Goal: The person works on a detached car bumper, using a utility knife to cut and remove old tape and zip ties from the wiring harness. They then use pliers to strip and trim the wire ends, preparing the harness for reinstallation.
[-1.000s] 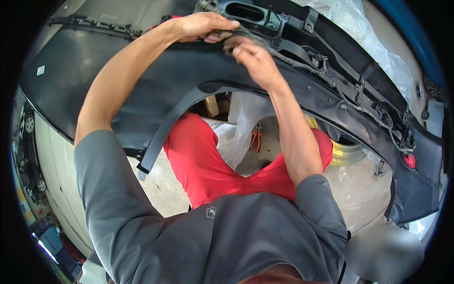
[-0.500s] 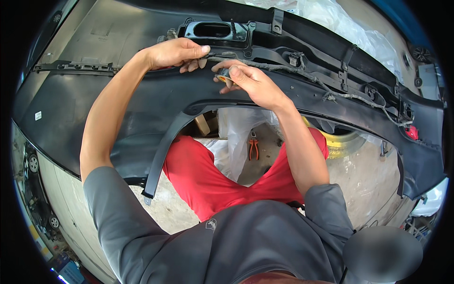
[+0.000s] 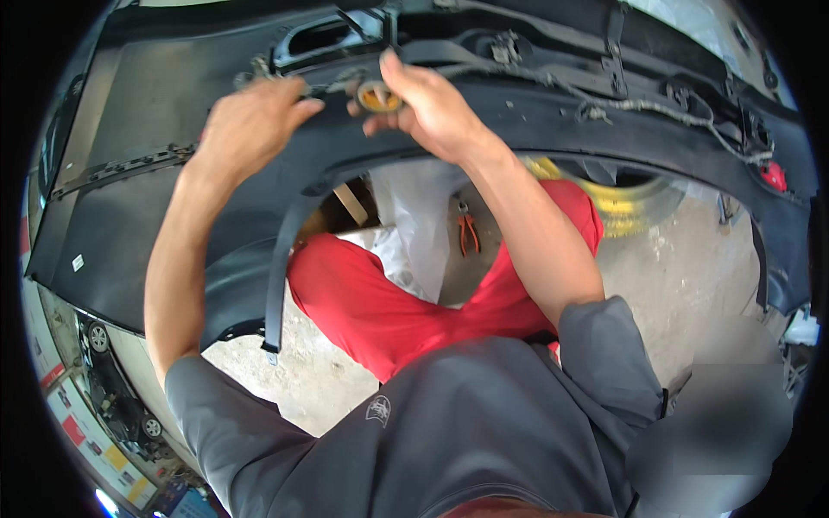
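Observation:
A large black car bumper (image 3: 553, 142) lies across in front of me, its inner side up. Along it runs a grey wrapped wiring harness (image 3: 635, 105). My right hand (image 3: 436, 108) grips a small roll of tape (image 3: 380, 97) with a yellow-orange core, just on the near side of the harness. Over the harness's left part, below an oval opening in the bumper, is my left hand (image 3: 250, 125). It is blurred, with the thumb apart from the curled fingers, and whether it holds the harness is hidden.
Orange-handled pliers (image 3: 467, 231) lie on the floor beyond my knees, next to clear plastic sheeting (image 3: 414, 233). A yellow wheel rim (image 3: 630, 211) stands under the bumper to the right. A black curved arch trim (image 3: 278, 285) hangs toward my left leg.
The view has shifted, with the bumper higher in it. My left hand has moved left, away from the right, and turned its back up. The tape roll stays in my right hand.

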Demonstrator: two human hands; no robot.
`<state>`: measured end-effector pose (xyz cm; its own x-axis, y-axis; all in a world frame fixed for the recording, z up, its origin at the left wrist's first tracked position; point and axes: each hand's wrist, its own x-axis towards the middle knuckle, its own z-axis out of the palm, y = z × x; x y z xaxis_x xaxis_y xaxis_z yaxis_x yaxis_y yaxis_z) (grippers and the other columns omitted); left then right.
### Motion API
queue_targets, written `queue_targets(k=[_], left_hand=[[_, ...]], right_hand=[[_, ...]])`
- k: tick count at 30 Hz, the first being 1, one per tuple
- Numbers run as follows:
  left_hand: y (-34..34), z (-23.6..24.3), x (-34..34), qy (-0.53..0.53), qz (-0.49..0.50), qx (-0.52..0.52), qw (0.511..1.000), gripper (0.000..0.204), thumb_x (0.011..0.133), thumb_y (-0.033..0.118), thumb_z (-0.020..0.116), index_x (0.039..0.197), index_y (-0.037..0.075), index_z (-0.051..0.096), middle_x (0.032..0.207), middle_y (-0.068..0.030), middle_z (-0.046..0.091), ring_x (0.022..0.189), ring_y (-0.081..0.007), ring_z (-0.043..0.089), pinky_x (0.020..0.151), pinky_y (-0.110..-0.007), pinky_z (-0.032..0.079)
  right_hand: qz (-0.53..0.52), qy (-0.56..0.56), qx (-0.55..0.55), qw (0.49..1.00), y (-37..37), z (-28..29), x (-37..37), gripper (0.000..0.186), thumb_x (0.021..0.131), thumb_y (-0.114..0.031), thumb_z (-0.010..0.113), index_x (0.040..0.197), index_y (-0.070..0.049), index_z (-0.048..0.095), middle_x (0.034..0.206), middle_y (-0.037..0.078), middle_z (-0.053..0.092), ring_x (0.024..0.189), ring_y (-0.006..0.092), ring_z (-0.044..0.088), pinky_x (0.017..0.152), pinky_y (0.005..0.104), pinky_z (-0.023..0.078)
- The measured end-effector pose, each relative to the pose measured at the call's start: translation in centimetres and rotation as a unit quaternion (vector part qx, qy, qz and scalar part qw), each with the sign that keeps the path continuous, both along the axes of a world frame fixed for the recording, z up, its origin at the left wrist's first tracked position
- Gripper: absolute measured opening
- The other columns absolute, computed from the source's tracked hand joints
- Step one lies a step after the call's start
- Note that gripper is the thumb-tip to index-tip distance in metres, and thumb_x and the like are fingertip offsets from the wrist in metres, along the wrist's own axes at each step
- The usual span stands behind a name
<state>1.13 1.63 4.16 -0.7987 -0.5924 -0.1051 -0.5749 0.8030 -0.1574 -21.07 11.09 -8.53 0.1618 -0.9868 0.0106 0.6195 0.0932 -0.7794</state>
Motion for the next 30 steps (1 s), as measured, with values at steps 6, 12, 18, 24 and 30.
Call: queue_targets(k=[6,12,18,24,30], left_hand=[[9.5,1.4,-3.2,0.192,-0.018,0.013,0.981,0.032,0.098,0.021,0.079,0.124,0.005,0.069,0.115,-0.0139,0.075,0.104,-0.0368,0.073,0.089,-0.045,0.059],[21.2,-16.1,-7.9,0.042,0.139,0.445,0.884,0.029,0.102,0.023,0.07,0.122,0.003,0.072,0.113,-0.0273,0.075,0.106,-0.0473,0.071,0.095,-0.05,0.057],[25.8,-40.7,-10.0,-0.126,0.179,0.476,0.852,0.034,0.101,0.025,0.069,0.128,0.004,0.068,0.111,-0.0261,0.076,0.104,-0.0451,0.074,0.091,-0.054,0.057],[26.9,-45.1,-12.1,-0.127,0.195,0.519,0.823,0.034,0.101,0.025,0.067,0.128,0.004,0.068,0.109,-0.0237,0.076,0.101,-0.0426,0.074,0.09,-0.053,0.058],[26.6,-47.3,-10.5,-0.048,0.257,0.597,0.758,0.035,0.102,0.026,0.066,0.129,0.004,0.068,0.107,-0.0214,0.077,0.099,-0.0401,0.075,0.089,-0.052,0.059]], right_hand=[[-0.094,-0.151,-0.008,0.984,0.1,1.8,-2.6,0.035,0.114,-0.045,0.059,0.109,-0.013,0.072,0.102,0.0,0.073,0.103,0.0142,0.07,0.087,0.0345,0.056],[-0.188,-0.095,-0.07,0.975,0.1,0.9,-3.2,0.05,0.11,-0.05,0.065,0.11,0.0,0.068,0.109,0.009,0.069,0.109,0.0217,0.07,0.088,0.0419,0.062],[-0.145,-0.091,-0.005,0.985,-0.4,1.0,-1.1,0.039,0.102,-0.029,0.078,0.119,0.004,0.066,0.111,0.012,0.071,0.103,0.0206,0.071,0.077,0.0374,0.064],[-0.144,-0.088,-0.007,0.986,1.6,0.5,-2.3,0.046,0.103,-0.031,0.077,0.128,0.005,0.065,0.112,0.008,0.07,0.105,0.0159,0.066,0.075,0.0313,0.061],[-0.144,-0.061,0.023,0.987,3.7,-1.3,-0.5,0.041,0.102,-0.032,0.075,0.122,0.003,0.068,0.1,0.005,0.066,0.094,0.0137,0.063,0.069,0.0304,0.059]])
